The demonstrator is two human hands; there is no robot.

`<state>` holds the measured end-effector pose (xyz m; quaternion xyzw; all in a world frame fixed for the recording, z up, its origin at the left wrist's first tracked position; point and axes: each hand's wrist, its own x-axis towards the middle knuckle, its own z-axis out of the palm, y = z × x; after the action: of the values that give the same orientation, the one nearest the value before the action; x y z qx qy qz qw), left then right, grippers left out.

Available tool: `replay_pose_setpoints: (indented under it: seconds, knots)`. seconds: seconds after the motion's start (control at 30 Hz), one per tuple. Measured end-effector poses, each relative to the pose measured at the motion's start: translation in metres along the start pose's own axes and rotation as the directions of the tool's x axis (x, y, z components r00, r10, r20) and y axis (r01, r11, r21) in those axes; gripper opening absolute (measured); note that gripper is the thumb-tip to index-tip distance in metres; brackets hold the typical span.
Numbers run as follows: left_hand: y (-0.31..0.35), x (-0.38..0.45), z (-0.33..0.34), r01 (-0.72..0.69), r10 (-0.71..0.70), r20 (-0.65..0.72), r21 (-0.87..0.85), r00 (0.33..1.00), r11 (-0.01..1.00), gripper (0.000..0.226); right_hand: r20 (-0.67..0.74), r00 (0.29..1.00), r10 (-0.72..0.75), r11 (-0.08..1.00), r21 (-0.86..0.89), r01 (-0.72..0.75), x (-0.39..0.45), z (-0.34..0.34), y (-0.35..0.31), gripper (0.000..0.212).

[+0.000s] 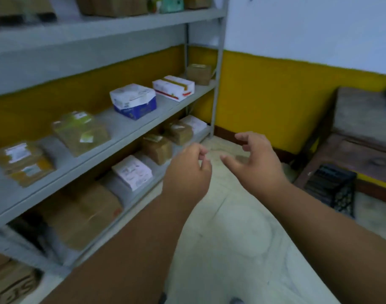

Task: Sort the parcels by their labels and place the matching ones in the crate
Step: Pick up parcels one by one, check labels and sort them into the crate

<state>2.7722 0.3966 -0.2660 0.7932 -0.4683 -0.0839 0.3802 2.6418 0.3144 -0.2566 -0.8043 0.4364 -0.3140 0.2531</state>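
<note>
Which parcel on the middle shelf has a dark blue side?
The white-topped box with the dark blue side, second from the far end; the others there are brown, yellowish or white and red.

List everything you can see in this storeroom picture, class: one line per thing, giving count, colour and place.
Rack: one, grey, left.
Middle-shelf parcels: five; two brown with labels, one white and blue, one white and red, one brown at the far end.
Lower-shelf parcels: at least five, brown and white.
Crate: one, black, floor at right.
Bench: one, brown wood, right.
Wall: yellow below, white above.
Left hand: holds nothing, fingers curled.
Right hand: holds nothing, fingers spread.
</note>
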Motion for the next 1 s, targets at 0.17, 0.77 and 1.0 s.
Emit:
replay_pose_setpoints:
  seconds: [0.17,0.77,1.0]
  knots:
    - [0.049,0.076,0.116,0.044,-0.039,0.065,-0.073,0.997,0.996,0.023,-0.008,0.988,0.155,0.987,-0.038,-0.155,0.064,-0.046,0.093,0.067]
    - [-0.004,0.404,0.313,0.031,-0.011,0.287,-0.066,0.958,0.997,0.021,-0.015,0.905,0.425,0.905,-0.027,-0.425,0.373,0.014,0.261,0.072]
    - [0.004,0.533,0.366,0.032,-0.01,0.372,-0.053,0.928,0.998,0.023,-0.041,0.847,0.531,0.847,0.048,-0.529,0.476,0.043,0.306,0.069]
